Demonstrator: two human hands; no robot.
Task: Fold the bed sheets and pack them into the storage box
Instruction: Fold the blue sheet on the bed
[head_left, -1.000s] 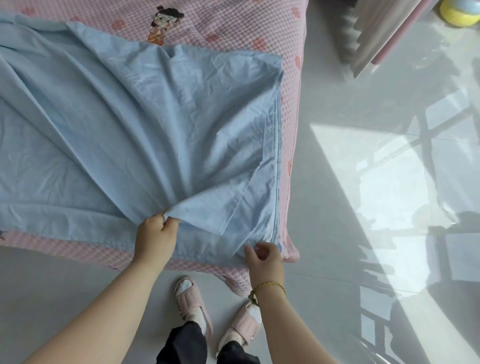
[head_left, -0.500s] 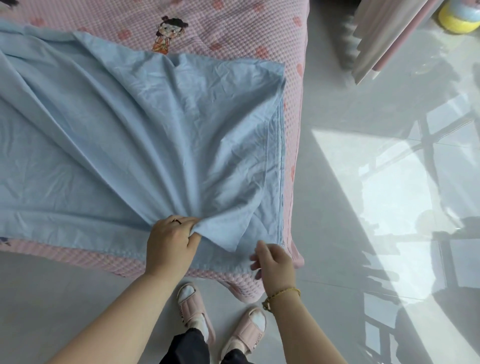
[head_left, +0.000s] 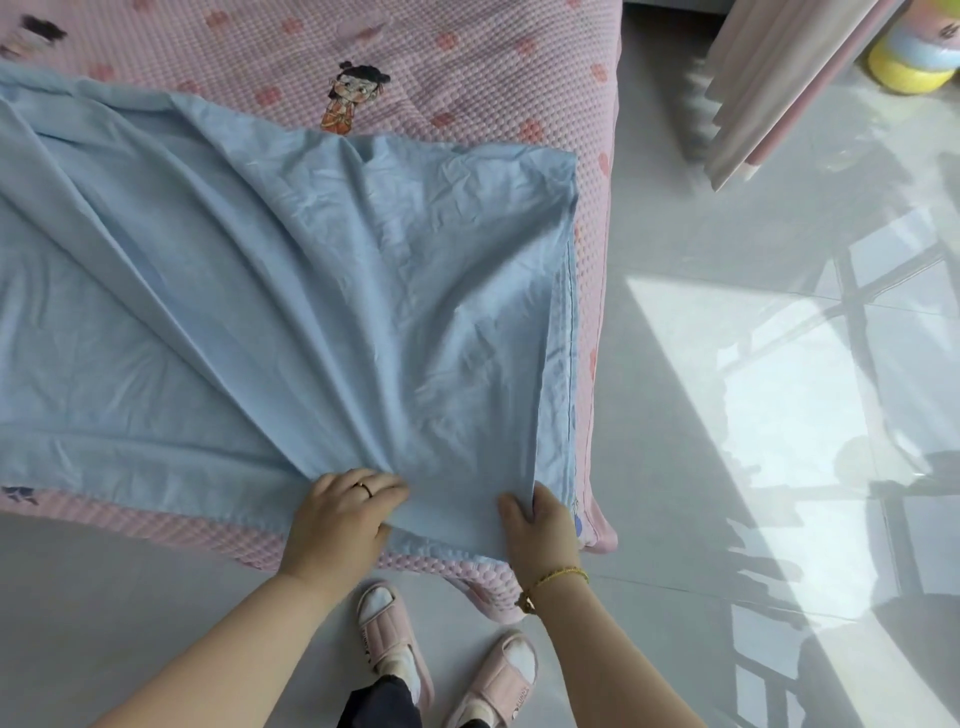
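A light blue bed sheet (head_left: 270, 291) lies spread and wrinkled over the bed, its upper layer folded over a lower one. My left hand (head_left: 340, 512), with a ring on one finger, grips the near edge of the upper layer at the bed's front edge. My right hand (head_left: 540, 519), with a gold bracelet on the wrist, pinches the near right corner of that layer. Creases fan out from both grips. No storage box is in view.
The bed carries a pink quilted cover (head_left: 467, 67) with cartoon figures; its corner hangs down by my feet in pink slippers (head_left: 392, 649). Grey tiled floor (head_left: 753, 467) with sunlight patches lies to the right. A pink curtain (head_left: 779, 78) and a yellow toy (head_left: 914, 57) are at the top right.
Both hands have drawn the upper layer's near corner toward the bed's front right corner. My right hand, empty before, has taken hold of the corner, and the layer lies flatter.
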